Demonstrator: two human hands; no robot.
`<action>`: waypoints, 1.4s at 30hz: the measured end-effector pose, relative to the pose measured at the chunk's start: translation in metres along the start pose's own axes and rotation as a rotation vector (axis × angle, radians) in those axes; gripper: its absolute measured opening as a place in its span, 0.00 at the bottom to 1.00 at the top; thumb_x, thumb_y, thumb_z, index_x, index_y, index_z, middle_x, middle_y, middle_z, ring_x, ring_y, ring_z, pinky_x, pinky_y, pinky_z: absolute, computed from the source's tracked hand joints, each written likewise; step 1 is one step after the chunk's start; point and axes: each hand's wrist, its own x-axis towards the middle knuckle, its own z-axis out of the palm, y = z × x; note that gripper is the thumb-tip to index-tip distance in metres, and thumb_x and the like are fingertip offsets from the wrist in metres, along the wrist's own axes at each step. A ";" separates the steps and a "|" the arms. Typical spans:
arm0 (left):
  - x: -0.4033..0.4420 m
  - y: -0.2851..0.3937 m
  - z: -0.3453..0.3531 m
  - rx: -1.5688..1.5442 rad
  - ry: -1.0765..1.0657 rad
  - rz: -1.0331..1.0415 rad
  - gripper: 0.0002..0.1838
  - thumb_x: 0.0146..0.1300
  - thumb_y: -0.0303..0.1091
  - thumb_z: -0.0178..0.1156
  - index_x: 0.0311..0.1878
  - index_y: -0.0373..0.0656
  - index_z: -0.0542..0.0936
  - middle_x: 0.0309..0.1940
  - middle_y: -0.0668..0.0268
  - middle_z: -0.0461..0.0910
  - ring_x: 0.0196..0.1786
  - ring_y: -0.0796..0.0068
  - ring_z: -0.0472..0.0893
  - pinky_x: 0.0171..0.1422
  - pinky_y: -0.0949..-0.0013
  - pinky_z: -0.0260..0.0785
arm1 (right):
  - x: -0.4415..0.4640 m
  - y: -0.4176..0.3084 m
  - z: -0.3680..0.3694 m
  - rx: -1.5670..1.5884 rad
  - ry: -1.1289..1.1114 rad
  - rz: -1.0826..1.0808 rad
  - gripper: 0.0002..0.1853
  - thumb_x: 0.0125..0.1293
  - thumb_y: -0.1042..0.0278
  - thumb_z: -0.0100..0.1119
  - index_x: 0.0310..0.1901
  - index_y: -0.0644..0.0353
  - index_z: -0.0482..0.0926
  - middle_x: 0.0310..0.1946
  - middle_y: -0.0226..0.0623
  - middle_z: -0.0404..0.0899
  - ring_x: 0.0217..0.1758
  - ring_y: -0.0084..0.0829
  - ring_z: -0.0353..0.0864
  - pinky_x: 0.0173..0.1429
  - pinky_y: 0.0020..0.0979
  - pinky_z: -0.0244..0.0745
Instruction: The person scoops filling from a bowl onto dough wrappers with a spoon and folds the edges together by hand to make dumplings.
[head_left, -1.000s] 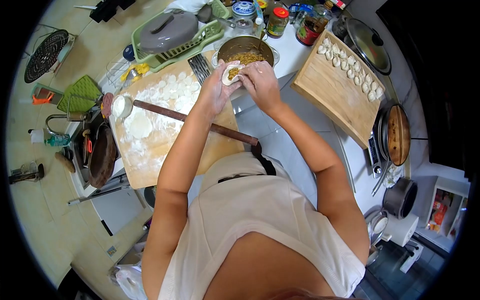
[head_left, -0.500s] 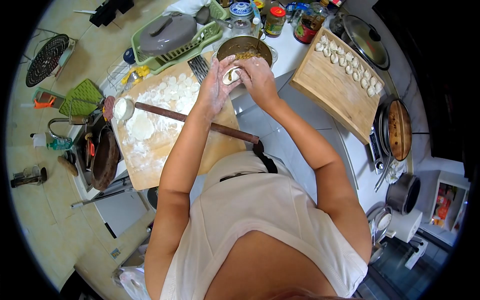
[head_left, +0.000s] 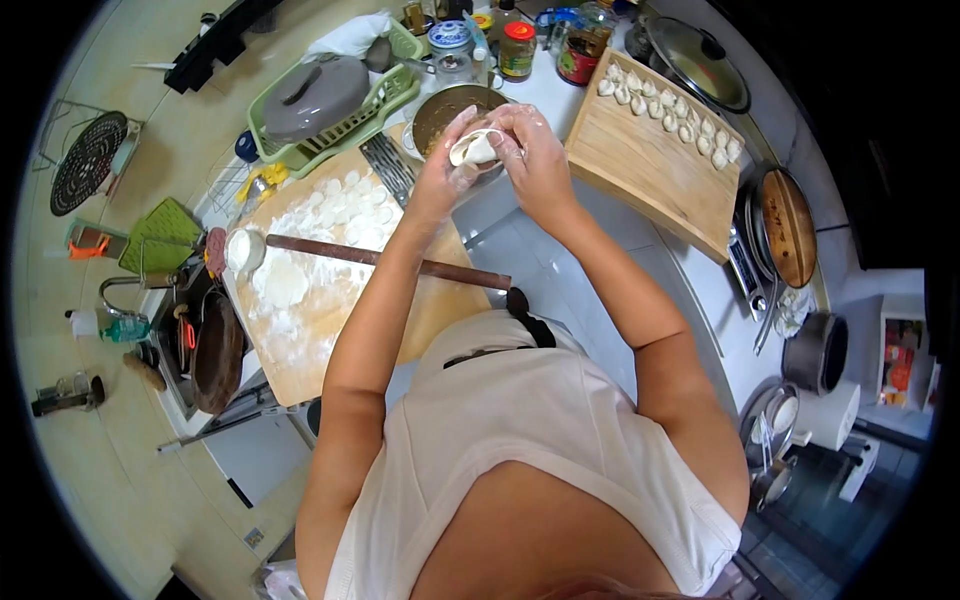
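Note:
A folded dumpling (head_left: 474, 149) is held up between both hands, just in front of the pot of filling (head_left: 440, 112). My left hand (head_left: 447, 165), dusted with flour, supports it from the left with curved fingers. Fingers of my right hand (head_left: 535, 160) pinch its edge from the other side. The dough looks half-moon shaped, and its filling is hidden from view. Left of my forearm lies a floured wooden board (head_left: 420, 320) with a rolling pin (head_left: 440, 270) across it and several small dough rounds (head_left: 345, 203).
At right, a wooden tray (head_left: 640, 170) carries rows of finished dumplings (head_left: 680, 115). A green dish rack (head_left: 340, 140) with a grey lid stands at the back left. Jars, including a red-lidded jar (head_left: 517, 55), stand behind the pot. A sink with a brown pan (head_left: 217, 355) is far left.
The wrapper, open with filling showing before, is now folded over. Both hands have shifted slightly right, and the right hand has turned around the dumpling. The camera view has also shifted a little.

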 end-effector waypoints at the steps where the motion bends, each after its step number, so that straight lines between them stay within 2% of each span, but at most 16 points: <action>1: 0.001 0.004 0.003 -0.078 -0.045 0.058 0.44 0.57 0.49 0.65 0.70 0.38 0.55 0.62 0.59 0.68 0.62 0.71 0.69 0.66 0.70 0.61 | -0.004 -0.003 -0.003 0.067 -0.011 0.064 0.06 0.61 0.73 0.57 0.38 0.65 0.74 0.38 0.46 0.75 0.43 0.46 0.75 0.48 0.37 0.70; 5: 0.008 0.006 0.029 0.052 -0.041 0.089 0.34 0.63 0.45 0.60 0.67 0.35 0.63 0.58 0.59 0.71 0.59 0.72 0.71 0.63 0.71 0.63 | -0.019 -0.013 -0.019 0.106 0.016 0.248 0.05 0.61 0.75 0.55 0.38 0.65 0.74 0.36 0.46 0.76 0.40 0.45 0.76 0.46 0.36 0.71; 8: 0.012 0.011 0.054 0.151 -0.096 0.037 0.29 0.65 0.44 0.57 0.63 0.34 0.67 0.55 0.58 0.74 0.56 0.71 0.74 0.62 0.69 0.64 | -0.032 -0.016 -0.042 0.038 0.110 0.209 0.05 0.61 0.75 0.55 0.38 0.64 0.74 0.35 0.45 0.75 0.39 0.44 0.75 0.44 0.36 0.71; 9: 0.016 0.007 0.061 0.170 -0.080 0.187 0.25 0.66 0.43 0.55 0.60 0.34 0.71 0.53 0.55 0.77 0.53 0.69 0.77 0.60 0.69 0.66 | -0.036 -0.016 -0.049 0.005 0.120 0.185 0.05 0.61 0.75 0.56 0.38 0.64 0.74 0.35 0.44 0.75 0.38 0.44 0.75 0.44 0.36 0.71; 12: 0.016 0.008 0.083 0.333 -0.035 0.111 0.24 0.67 0.42 0.54 0.58 0.33 0.72 0.53 0.53 0.77 0.54 0.66 0.78 0.59 0.67 0.67 | -0.039 -0.011 -0.070 -0.048 0.134 0.115 0.05 0.60 0.75 0.57 0.37 0.64 0.74 0.34 0.44 0.75 0.37 0.42 0.75 0.42 0.35 0.70; 16: 0.026 0.001 0.111 0.502 0.002 0.281 0.21 0.70 0.41 0.48 0.57 0.33 0.73 0.54 0.52 0.76 0.54 0.62 0.77 0.61 0.65 0.66 | -0.040 0.004 -0.102 0.024 0.094 0.185 0.08 0.60 0.74 0.57 0.41 0.64 0.74 0.35 0.42 0.75 0.38 0.39 0.75 0.43 0.35 0.71; 19: 0.037 -0.002 0.144 0.428 0.096 0.330 0.23 0.71 0.41 0.43 0.58 0.31 0.71 0.60 0.53 0.72 0.59 0.63 0.73 0.63 0.66 0.63 | -0.044 0.013 -0.125 0.391 0.132 0.267 0.17 0.62 0.68 0.58 0.51 0.63 0.71 0.44 0.43 0.74 0.44 0.39 0.75 0.49 0.35 0.72; 20: 0.039 -0.001 0.159 0.145 0.129 0.250 0.24 0.72 0.42 0.42 0.59 0.30 0.70 0.63 0.55 0.68 0.62 0.63 0.70 0.65 0.66 0.62 | -0.047 0.016 -0.133 0.559 0.160 0.283 0.21 0.62 0.65 0.59 0.55 0.62 0.70 0.48 0.44 0.73 0.47 0.39 0.75 0.51 0.35 0.72; 22: 0.045 0.013 0.190 -0.421 0.181 0.077 0.26 0.72 0.43 0.40 0.61 0.29 0.68 0.68 0.57 0.61 0.68 0.64 0.65 0.67 0.67 0.59 | -0.054 0.024 -0.154 0.288 0.156 0.104 0.27 0.62 0.60 0.59 0.60 0.62 0.66 0.57 0.47 0.66 0.57 0.42 0.68 0.60 0.38 0.66; 23: 0.049 0.010 0.192 -0.525 0.072 0.071 0.29 0.72 0.45 0.39 0.63 0.28 0.64 0.73 0.61 0.53 0.69 0.67 0.62 0.68 0.66 0.59 | -0.057 0.029 -0.163 0.150 0.155 0.014 0.30 0.62 0.57 0.59 0.62 0.62 0.64 0.61 0.48 0.63 0.62 0.44 0.65 0.64 0.39 0.64; 26: 0.052 0.010 0.220 -0.686 0.030 0.053 0.30 0.72 0.47 0.40 0.66 0.30 0.61 0.73 0.62 0.51 0.66 0.68 0.65 0.67 0.65 0.61 | -0.069 0.040 -0.173 0.035 0.093 -0.057 0.32 0.62 0.52 0.59 0.62 0.62 0.64 0.67 0.50 0.55 0.71 0.47 0.52 0.70 0.43 0.52; 27: 0.050 0.016 0.231 -0.678 0.025 0.025 0.31 0.72 0.46 0.40 0.68 0.30 0.57 0.73 0.63 0.52 0.65 0.70 0.66 0.67 0.67 0.60 | -0.069 0.039 -0.177 0.097 0.073 -0.083 0.29 0.62 0.55 0.57 0.61 0.62 0.66 0.70 0.50 0.50 0.74 0.49 0.46 0.73 0.45 0.44; 31: 0.047 0.005 0.248 -0.795 -0.136 -0.037 0.24 0.72 0.45 0.43 0.49 0.30 0.75 0.74 0.64 0.47 0.74 0.64 0.51 0.75 0.62 0.48 | -0.075 0.043 -0.191 0.123 0.103 -0.107 0.24 0.63 0.60 0.56 0.58 0.62 0.68 0.71 0.51 0.48 0.74 0.53 0.45 0.73 0.47 0.41; 36: 0.049 0.006 0.273 -0.755 -0.166 -0.044 0.29 0.71 0.47 0.45 0.63 0.30 0.65 0.74 0.65 0.47 0.73 0.66 0.53 0.75 0.63 0.48 | -0.083 0.039 -0.211 0.034 0.184 -0.174 0.19 0.64 0.64 0.54 0.55 0.61 0.69 0.71 0.52 0.46 0.74 0.54 0.44 0.73 0.48 0.40; 40: 0.052 0.006 0.276 -0.537 -0.243 0.037 0.37 0.69 0.51 0.46 0.70 0.31 0.54 0.75 0.64 0.45 0.73 0.67 0.53 0.75 0.64 0.47 | -0.084 0.022 -0.229 -0.157 0.160 -0.101 0.20 0.66 0.60 0.52 0.56 0.60 0.70 0.71 0.52 0.46 0.74 0.54 0.44 0.72 0.52 0.38; 42: 0.050 0.013 0.278 -0.462 -0.253 0.042 0.38 0.68 0.54 0.46 0.69 0.31 0.54 0.75 0.62 0.44 0.73 0.66 0.53 0.75 0.64 0.47 | -0.085 0.012 -0.239 -0.278 0.128 -0.060 0.21 0.67 0.56 0.50 0.56 0.61 0.69 0.72 0.51 0.46 0.74 0.54 0.44 0.72 0.54 0.36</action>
